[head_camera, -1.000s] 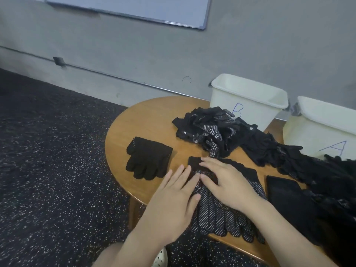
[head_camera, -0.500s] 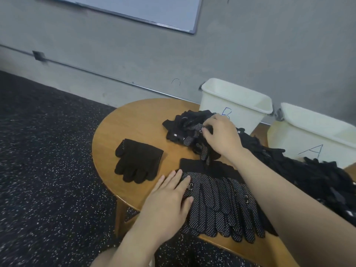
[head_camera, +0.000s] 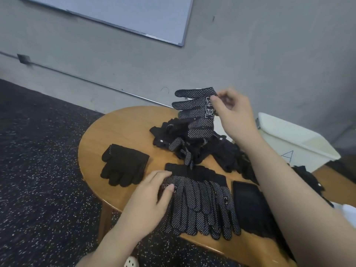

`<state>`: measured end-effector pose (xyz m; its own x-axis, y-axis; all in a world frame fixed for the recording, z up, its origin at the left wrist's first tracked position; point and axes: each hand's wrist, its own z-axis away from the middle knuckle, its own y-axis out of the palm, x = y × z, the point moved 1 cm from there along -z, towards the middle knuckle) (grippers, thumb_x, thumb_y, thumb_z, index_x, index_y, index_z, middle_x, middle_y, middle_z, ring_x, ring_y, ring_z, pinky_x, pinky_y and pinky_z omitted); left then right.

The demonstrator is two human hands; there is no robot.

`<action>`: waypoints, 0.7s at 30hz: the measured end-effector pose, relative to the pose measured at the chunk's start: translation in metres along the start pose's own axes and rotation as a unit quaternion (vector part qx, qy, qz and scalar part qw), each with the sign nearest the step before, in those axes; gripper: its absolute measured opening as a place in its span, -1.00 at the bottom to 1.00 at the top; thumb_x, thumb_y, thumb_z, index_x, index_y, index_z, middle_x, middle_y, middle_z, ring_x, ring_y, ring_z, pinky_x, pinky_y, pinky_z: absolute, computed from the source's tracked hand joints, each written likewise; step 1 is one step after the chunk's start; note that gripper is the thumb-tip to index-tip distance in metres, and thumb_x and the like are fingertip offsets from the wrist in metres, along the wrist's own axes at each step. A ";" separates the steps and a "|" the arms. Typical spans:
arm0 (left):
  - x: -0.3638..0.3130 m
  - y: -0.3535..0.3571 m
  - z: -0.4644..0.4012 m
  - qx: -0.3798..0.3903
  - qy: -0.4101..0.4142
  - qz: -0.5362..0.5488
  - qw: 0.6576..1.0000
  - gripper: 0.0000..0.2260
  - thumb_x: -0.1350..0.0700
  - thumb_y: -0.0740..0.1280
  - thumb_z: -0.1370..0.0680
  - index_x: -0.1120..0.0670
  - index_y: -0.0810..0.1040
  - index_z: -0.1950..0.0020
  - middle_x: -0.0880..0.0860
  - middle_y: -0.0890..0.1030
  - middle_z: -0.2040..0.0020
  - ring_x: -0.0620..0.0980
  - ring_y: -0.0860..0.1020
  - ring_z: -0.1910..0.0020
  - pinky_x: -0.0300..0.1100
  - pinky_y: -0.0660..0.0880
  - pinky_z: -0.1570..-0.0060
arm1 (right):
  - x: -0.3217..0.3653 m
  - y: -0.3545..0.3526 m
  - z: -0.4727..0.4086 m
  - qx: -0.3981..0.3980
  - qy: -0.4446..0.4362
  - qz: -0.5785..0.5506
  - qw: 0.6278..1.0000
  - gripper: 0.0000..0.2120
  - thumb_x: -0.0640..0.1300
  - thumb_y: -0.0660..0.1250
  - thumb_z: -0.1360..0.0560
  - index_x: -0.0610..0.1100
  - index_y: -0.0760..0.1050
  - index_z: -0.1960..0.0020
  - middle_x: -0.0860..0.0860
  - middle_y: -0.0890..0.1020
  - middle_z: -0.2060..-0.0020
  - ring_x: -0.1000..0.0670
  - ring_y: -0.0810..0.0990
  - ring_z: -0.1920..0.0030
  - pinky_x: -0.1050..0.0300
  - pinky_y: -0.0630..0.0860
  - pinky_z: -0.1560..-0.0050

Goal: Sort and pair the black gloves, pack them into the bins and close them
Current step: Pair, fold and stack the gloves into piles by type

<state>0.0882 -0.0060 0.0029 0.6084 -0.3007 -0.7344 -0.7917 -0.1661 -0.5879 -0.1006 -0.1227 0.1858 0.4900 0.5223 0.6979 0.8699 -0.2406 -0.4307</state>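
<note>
Right hand (head_camera: pixel 234 114) pinches dotted glove (head_camera: pixel 196 110) at cuff, lifted above tangled pile (head_camera: pixel 192 143); glove's long axis horizontal, fingertips pointing left. Left hand (head_camera: pixel 148 203), fingers relaxed, rests on sorted dotted stack (head_camera: pixel 204 203) near worktop (head_camera: pixel 123 128) edge, directly below-near held glove. Knit fabric, white grip dots. Bin A (head_camera: pixel 294 143) right.

A dotted black glove (head_camera: pixel 196 110) hangs lifted above the tangled glove heap (head_camera: pixel 194 145). Dotted gloves (head_camera: pixel 204 205) lie flat in a stack at the near edge, plain black gloves (head_camera: pixel 124 167) lie to their left, and a white bin (head_camera: pixel 294 139) marked A stands behind.
</note>
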 end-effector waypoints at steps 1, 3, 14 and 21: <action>-0.004 -0.003 0.002 -0.023 0.004 0.020 1.000 -0.61 -0.14 0.18 -0.67 -0.11 0.43 -0.49 -0.27 0.45 -0.39 -0.32 0.40 -0.37 -0.20 0.39 -0.44 | 0.003 -0.004 0.011 -0.004 0.008 -0.014 1.000 -0.86 -0.13 0.37 -0.62 -0.02 0.56 0.12 -0.01 0.66 0.24 0.14 0.56 0.22 0.12 0.54 0.13; -0.011 -0.008 0.006 -0.080 0.025 0.036 0.996 -0.63 -0.16 0.21 -0.67 -0.11 0.45 -0.45 -0.30 0.46 -0.32 -0.33 0.42 -0.34 -0.31 0.40 -0.34 | 0.005 -0.008 0.038 -0.012 0.027 -0.048 0.998 -0.89 -0.16 0.37 -0.62 -0.08 0.59 0.09 -0.06 0.69 0.20 0.13 0.58 0.20 0.21 0.52 0.16; -0.025 0.012 0.011 -0.059 -0.040 0.144 0.987 -0.55 -0.17 0.20 -0.66 -0.24 0.25 -0.56 -0.26 0.44 -0.41 -0.41 0.39 -0.35 -0.39 0.31 -0.30 | -0.052 0.018 0.154 0.082 0.125 -0.093 0.984 -0.90 -0.15 0.38 -0.62 -0.07 0.61 0.07 0.06 0.70 0.12 0.12 0.66 0.03 0.31 0.51 -0.06; -0.018 0.010 -0.003 -0.015 -0.020 0.116 0.993 -0.48 -0.36 0.35 -0.47 -0.21 0.46 -0.39 -0.35 0.48 -0.27 -0.23 0.43 -0.37 -0.21 0.36 -0.36 | -0.067 0.026 0.167 0.193 0.115 -0.087 0.971 -0.98 -0.09 0.40 -0.61 -0.02 0.60 -0.02 0.12 0.68 0.08 0.12 0.65 0.00 0.19 0.54 -0.09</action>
<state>0.0692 -0.0048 0.0111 0.4101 -0.2960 -0.8627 -0.9120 -0.1240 -0.3910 -0.1200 -0.0277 0.0323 0.3765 0.3210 0.8690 0.8760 0.1818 -0.4467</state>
